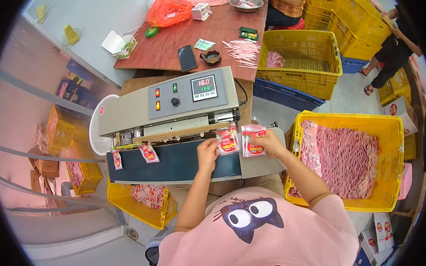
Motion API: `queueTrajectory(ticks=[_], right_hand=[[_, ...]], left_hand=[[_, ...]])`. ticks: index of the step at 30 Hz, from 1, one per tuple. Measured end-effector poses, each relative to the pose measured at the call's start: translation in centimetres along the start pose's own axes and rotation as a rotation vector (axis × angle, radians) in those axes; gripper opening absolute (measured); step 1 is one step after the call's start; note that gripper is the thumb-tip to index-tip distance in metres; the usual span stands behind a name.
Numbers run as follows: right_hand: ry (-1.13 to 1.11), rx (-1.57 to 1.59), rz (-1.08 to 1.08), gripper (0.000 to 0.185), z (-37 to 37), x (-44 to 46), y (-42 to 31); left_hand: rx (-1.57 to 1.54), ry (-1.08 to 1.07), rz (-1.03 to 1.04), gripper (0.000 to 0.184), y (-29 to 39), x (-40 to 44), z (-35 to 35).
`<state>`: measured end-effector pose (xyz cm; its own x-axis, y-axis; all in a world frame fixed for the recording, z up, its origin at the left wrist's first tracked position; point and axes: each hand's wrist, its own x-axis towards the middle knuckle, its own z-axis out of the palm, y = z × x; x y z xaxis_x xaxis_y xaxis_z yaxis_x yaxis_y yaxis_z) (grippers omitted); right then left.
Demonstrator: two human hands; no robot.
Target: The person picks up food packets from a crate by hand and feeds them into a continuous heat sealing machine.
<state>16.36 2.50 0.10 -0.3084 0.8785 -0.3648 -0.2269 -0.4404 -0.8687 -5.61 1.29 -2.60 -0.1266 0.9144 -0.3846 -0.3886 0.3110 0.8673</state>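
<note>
My left hand [207, 154] pinches the edge of a small red-and-white candy packet [228, 141] at the right end of the band sealer [128, 110]. Just to the right, my right hand [271, 144] is closed on another candy packet [254, 131], held upright with its striped top edge showing. The two packets are close together. Below them runs the sealer's dark conveyor belt [188, 163]. Further left, one sealed-side packet [149, 153] and a second packet [117, 160] hang from the sealing line over the belt. The sealer's display [203, 86] reads 160 twice.
A yellow crate [396, 165] of pink candy sticks and packets stands at my right. Another yellow crate [169, 211] with packets sits below the belt. The red-brown table [169, 41] behind holds a phone [187, 58] and pink sticks [243, 52]. Two other people are further back.
</note>
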Motion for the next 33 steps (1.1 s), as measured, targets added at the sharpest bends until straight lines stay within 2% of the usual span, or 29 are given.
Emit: queueTrajectory(ticks=[5,7,8,9,10,11,12,14,22,25,28,30,32,33], right_hand=[[0.010,-0.021,0.006,0.018,0.2,0.3,-0.4],[0.014,-0.005,-0.013,0.020,0.5,0.4,-0.7],[0.011,-0.006,-0.011,0.020,0.5,0.6,-0.5],[0.009,0.008,-0.029,0.020,0.4,0.9,-0.3],[0.006,0.023,-0.047,0.020,0.4,1.1,0.0],[0.000,0.018,-0.047,0.020,0.5,1.4,0.1],[0.003,0.002,-0.044,0.019,0.5,1.6,0.3],[0.008,-0.014,-0.032,0.019,0.6,1.7,0.4],[0.006,-0.009,-0.025,0.020,1.0,1.5,0.4],[0.002,0.011,-0.051,0.020,0.6,1.5,0.8],[0.055,-0.029,0.014,0.018,0.0,1.3,1.1],[0.085,0.078,0.062,0.018,0.3,0.8,0.3],[0.081,0.066,0.067,0.020,-0.1,1.1,0.5],[0.071,0.025,0.047,0.020,0.0,1.0,0.4]], left_hand=[[0.089,0.123,0.116,0.013,0.5,-1.4,-2.8],[0.417,0.459,0.604,0.016,-0.7,-2.4,-2.2],[0.349,0.334,0.611,0.014,-1.3,-2.6,-1.2],[0.457,0.247,0.559,0.014,-1.7,-2.9,0.1],[0.452,0.123,0.386,0.014,-1.7,-3.0,1.7],[0.433,0.033,0.361,0.016,-2.8,-2.0,2.6],[0.259,-0.072,0.144,0.014,-1.5,-2.4,4.4],[0.175,-0.133,0.048,0.012,-2.5,-1.0,4.5],[0.074,-0.056,-0.054,0.010,-1.0,-0.6,2.9],[0.030,-0.009,-0.029,0.008,-0.7,-0.3,1.1],[0.003,0.034,-0.034,0.008,0.1,-0.2,-1.3],[0.060,0.064,0.025,0.009,0.7,-0.4,-2.8],[0.063,0.191,0.148,0.009,1.0,-0.8,-3.8],[0.194,0.382,0.346,0.010,0.9,-1.2,-3.5]])
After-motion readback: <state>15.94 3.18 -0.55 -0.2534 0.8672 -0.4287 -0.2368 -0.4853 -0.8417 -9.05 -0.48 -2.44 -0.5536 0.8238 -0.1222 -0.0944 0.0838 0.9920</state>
